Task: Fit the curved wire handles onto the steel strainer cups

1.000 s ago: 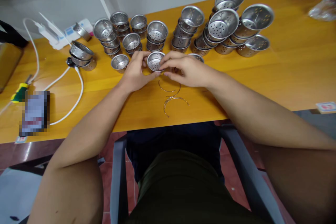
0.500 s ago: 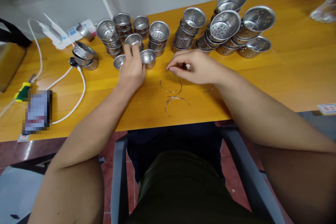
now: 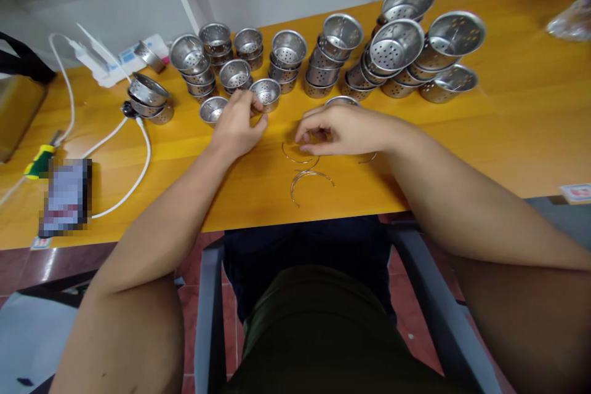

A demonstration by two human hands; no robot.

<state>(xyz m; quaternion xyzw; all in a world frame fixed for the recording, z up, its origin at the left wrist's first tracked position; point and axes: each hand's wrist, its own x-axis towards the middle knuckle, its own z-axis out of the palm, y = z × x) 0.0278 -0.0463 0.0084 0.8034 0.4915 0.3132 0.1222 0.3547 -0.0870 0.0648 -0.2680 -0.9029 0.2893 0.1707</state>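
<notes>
My left hand (image 3: 240, 123) rests on the table with its thumb spread apart from its bent fingers. Its fingertips are at the near left side of a small perforated metal cup (image 3: 265, 95) and seem to touch it. Another low cup (image 3: 213, 109) stands left of this hand, partly hidden by it. My right hand (image 3: 339, 129) hovers with loosely curled fingers, the thumb a little apart, and nothing visible in between. Behind its knuckles shows the rim of a cup (image 3: 341, 100). Several thin curved wires (image 3: 311, 173) lie below and between the hands.
Stacks of perforated cups (image 3: 289, 49) line the back, with larger ones (image 3: 396, 46) at the right. Further left are tilted cups (image 3: 148, 89), a power strip (image 3: 133, 58), white cables, a phone (image 3: 67, 197) and a yellow-green tool (image 3: 40, 161). A clear plastic bag (image 3: 570, 18) lies far right.
The small cup by my left hand and the stack behind it have shifted back and right. My left fingers have come down off the cups. My right hand has lowered slightly, revealing a cup rim behind.
</notes>
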